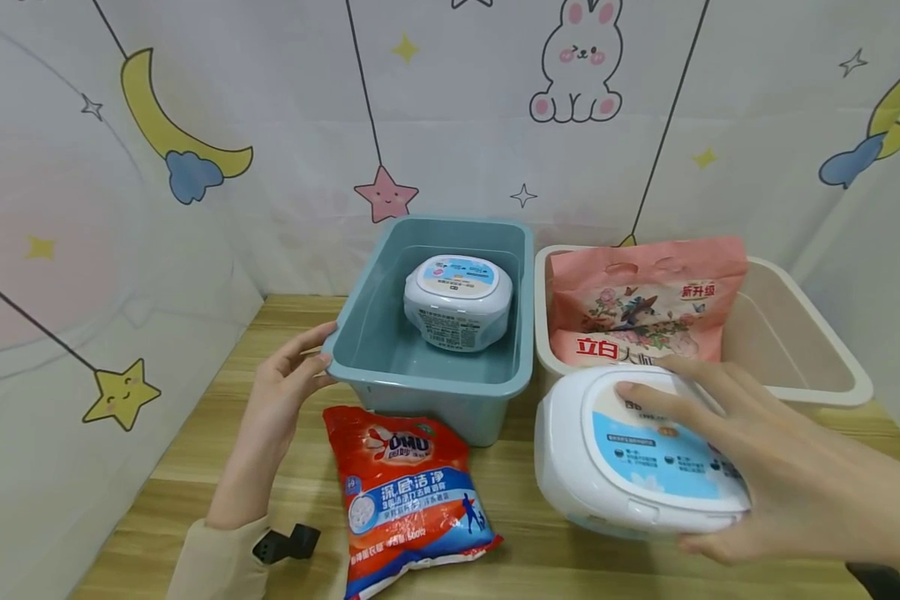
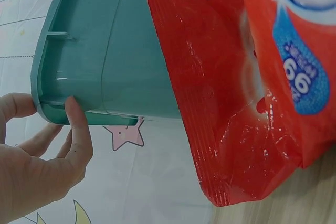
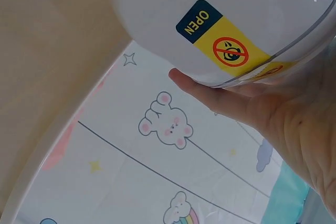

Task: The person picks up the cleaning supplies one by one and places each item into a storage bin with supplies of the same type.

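At the left front corner of a teal plastic bin (image 1: 420, 382), my left hand (image 1: 288, 371) pinches the rim, fingers over the edge and thumb on the outer wall. Inside that bin sits a white tub (image 1: 457, 321) with a blue-and-white lid label. My right hand (image 1: 772, 475) grips a similar white tub (image 1: 645, 467), tilted and held in front of the cream bin. The right wrist view shows a yellow "OPEN" sticker (image 3: 231, 51) on the held tub's side. A red OMO laundry powder bag (image 1: 412, 500) lies on the table before the teal bin.
To the right of the teal bin stands a cream bin (image 1: 817, 321), holding a pink detergent bag (image 1: 645, 292) that leans above its rim. Both bins rest on a wood-grain table (image 1: 292, 492). A white curtain (image 1: 450, 142) with cartoon prints hangs behind them.
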A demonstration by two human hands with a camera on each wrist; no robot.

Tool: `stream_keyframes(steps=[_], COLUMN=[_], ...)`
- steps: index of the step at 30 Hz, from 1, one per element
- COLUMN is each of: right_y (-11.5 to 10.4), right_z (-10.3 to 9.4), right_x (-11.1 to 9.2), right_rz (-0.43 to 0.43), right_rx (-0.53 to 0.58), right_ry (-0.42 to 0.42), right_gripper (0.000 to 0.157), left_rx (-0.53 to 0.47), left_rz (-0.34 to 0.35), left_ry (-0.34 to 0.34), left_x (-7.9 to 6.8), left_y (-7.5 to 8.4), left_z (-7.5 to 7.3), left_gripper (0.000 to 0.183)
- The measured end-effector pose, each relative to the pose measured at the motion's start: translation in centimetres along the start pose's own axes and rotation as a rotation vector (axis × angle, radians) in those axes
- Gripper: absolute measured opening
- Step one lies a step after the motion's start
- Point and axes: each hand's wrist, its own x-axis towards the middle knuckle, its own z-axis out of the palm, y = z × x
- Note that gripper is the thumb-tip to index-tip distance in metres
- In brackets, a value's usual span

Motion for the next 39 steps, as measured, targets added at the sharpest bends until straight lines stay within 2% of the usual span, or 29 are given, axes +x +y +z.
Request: stream_keyframes(steps=[6, 12, 17, 24, 39], right_y=[0.1, 0.2, 0.0, -0.7, -1.4], right_z=[-0.1, -0.5, -1.0, -1.6, -2.3], right_x=[0.2, 0.4, 1.2, 2.1, 2.7], right_rz=[-0.041, -0.053, -0.062, -0.002, -0.025], right_rx=[-0.015, 0.012, 0.032, 0.056, 0.038], right_ry=[0.076, 0.084, 0.059, -0.003, 0.001], right_gripper=[0.112, 0.111, 0.109, 0.106, 0.11], left_rx=[-0.005, -0.007, -0.007, -0.02, -0.039], left_rz=[0.0, 0.002, -0.003, -0.011, -0.006], left_ry=[-0.007, -0.019, 0.005, 0.011, 0.006], left_x=[0.1, 0.2, -0.1, -0.2, 0.0], left_y=[0.1, 0.1, 0.2, 0.5, 0.3], left_z=[0.2, 0.3, 0.1, 0.0, 0.2], left_gripper=[0.045, 0.045, 0.045, 0.045, 0.044])
